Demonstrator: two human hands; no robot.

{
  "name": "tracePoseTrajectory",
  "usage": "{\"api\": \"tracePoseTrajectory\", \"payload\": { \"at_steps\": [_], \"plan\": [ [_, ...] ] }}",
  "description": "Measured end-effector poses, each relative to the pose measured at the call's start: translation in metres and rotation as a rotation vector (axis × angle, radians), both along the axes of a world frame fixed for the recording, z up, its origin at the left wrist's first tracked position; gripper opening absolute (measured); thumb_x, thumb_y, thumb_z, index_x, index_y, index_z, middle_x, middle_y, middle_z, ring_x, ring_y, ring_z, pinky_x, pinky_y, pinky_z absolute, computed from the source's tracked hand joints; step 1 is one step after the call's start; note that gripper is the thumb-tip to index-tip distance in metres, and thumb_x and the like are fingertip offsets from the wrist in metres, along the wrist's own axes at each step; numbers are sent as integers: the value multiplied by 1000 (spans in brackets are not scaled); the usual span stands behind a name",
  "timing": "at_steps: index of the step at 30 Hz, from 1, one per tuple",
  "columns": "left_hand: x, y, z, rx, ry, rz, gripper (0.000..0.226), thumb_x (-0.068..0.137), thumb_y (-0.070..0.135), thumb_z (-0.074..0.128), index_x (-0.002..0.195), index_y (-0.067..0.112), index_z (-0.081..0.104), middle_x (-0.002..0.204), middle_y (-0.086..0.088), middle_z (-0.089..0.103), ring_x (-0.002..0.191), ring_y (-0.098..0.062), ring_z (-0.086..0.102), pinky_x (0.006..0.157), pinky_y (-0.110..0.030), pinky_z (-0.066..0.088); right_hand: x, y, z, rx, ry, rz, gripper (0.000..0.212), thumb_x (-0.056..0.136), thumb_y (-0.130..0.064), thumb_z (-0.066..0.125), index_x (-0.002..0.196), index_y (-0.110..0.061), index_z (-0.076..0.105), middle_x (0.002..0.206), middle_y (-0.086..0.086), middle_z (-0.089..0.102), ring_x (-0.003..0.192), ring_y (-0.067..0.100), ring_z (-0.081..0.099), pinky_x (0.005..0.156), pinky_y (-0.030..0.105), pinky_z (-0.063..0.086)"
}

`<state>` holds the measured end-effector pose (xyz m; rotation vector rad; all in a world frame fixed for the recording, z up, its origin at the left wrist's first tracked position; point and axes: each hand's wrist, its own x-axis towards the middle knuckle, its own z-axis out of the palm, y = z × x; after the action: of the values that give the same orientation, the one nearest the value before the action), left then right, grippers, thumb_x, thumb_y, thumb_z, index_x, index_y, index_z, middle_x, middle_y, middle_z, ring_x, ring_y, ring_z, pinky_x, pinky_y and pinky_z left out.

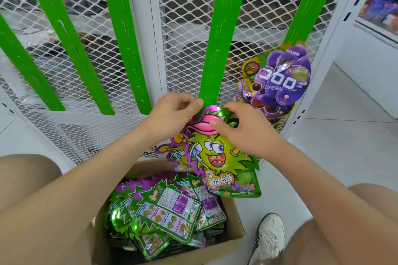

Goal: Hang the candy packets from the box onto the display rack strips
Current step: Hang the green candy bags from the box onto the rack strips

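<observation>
A green and purple candy packet (217, 157) with a spiky cartoon face hangs below the bottom end of a green display strip (219, 45). My left hand (172, 116) pinches the packet's top left edge right at the strip's lower tip. My right hand (243, 129) grips the packet's top right, thumb on the pink cap print. An open cardboard box (228, 245) near my knees holds several more of these packets (163, 206), lying back side up.
Purple grape candy packets (277, 79) hang on the rightmost green strip (310, 2). Three more green strips (122, 34) hang bare at left against the white mesh rack (189, 17). A white shoe (269, 239) stands right of the box. A stocked shelf (381, 6) is at far right.
</observation>
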<state>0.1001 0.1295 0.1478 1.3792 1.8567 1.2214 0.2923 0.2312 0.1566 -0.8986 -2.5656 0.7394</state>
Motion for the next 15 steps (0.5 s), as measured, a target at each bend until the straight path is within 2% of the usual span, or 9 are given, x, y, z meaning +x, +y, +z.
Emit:
{"api": "tracePoseTrajectory", "payload": {
  "at_steps": [2, 3, 6, 9, 10, 12, 14, 15],
  "plan": [
    [-1, -1, 0, -1, -18, 29, 40, 106, 39, 60, 89, 4, 69, 77, -17, 65, 67, -23, 62, 74, -54, 59, 2, 0, -6, -29, -43, 72, 24, 95, -55, 65, 100, -33, 69, 88, -9, 73, 90, 14, 68, 84, 36, 53],
    [-1, -2, 0, -7, -40, 40, 40, 106, 37, 60, 93, 1, 68, 82, -20, 67, 69, -26, 69, 77, -56, 63, 3, -1, -9, -53, -63, 103, 26, 96, -53, 65, 105, -30, 71, 88, -7, 74, 89, 15, 68, 86, 38, 54],
    [-2, -4, 1, -20, -67, 38, 37, 106, 33, 60, 95, -1, 68, 96, -21, 73, 77, -27, 79, 78, -48, 66, 5, -1, -16, -132, -39, 147, 35, 93, -55, 66, 100, -22, 75, 80, 3, 73, 78, 24, 67, 77, 46, 57],
    [-4, -5, 2, -48, -60, 19, 43, 107, 35, 59, 91, -4, 64, 82, -18, 64, 75, -27, 75, 75, -42, 67, 6, 0, -17, -272, 73, 123, 20, 96, -42, 72, 106, -26, 79, 87, 4, 79, 89, 32, 73, 80, 52, 59],
    [-5, -5, 2, -61, -27, 5, 47, 107, 37, 57, 90, -6, 61, 77, -15, 58, 69, -27, 68, 70, -42, 65, 6, 0, -17, -320, 105, 93, 18, 97, -37, 72, 107, -25, 79, 92, 6, 79, 95, 36, 72, 83, 54, 59],
    [-5, -6, 4, -86, 63, -32, 53, 109, 42, 53, 81, -3, 53, 67, -8, 44, 58, -21, 48, 55, -38, 49, 3, -1, -17, -424, 153, 50, 15, 97, -34, 72, 108, -25, 79, 97, 12, 79, 103, 45, 69, 86, 61, 58],
    [-2, -8, 9, -113, 95, -69, 51, 110, 41, 50, 71, 10, 43, 58, 1, 30, 52, -16, 30, 49, -31, 28, -1, -1, -18, -507, 214, 28, 14, 98, -33, 71, 108, -27, 79, 97, 16, 79, 97, 50, 71, 83, 67, 57],
    [-1, -8, 11, -125, 96, -84, 49, 111, 40, 49, 69, 15, 39, 56, 5, 24, 51, -14, 24, 48, -29, 23, -3, -1, -18, -494, 241, 8, 15, 97, -34, 71, 106, -25, 79, 94, 17, 78, 92, 48, 73, 80, 66, 58]
  ]
}}
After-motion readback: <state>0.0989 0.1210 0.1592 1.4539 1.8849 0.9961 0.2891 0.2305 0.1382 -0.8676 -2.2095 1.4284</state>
